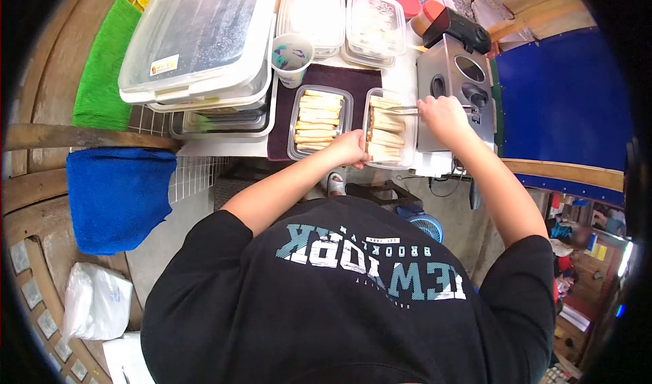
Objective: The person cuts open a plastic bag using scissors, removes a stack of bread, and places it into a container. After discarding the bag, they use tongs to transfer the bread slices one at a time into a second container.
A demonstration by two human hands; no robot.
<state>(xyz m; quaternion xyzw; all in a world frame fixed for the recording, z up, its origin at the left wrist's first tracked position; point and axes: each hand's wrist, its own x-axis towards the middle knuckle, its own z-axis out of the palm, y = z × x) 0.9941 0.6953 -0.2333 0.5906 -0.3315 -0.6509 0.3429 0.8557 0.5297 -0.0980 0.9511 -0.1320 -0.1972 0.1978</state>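
Observation:
My right hand [445, 120] is closed around metal tongs [407, 110], whose tips point left over the upper part of a clear plastic container [411, 154]. Inside that container lies a stack of pale rolled sticks [386, 138]. At its lower left corner, my left hand [350, 149] pinches the rim with fingers pressed together. Just left of it stands a second clear container [293, 143], filled with a row of similar, more golden sticks [318, 120]. Both containers rest on a dark cloth [280, 129].
A silver appliance [435, 58] stands right of the containers. Large lidded boxes [204, 44] are stacked on the left, beside a patterned cup [292, 61]. Smaller lidded tubs [312, 17] sit behind. Blue [119, 197] and green [105, 71] towels hang at left.

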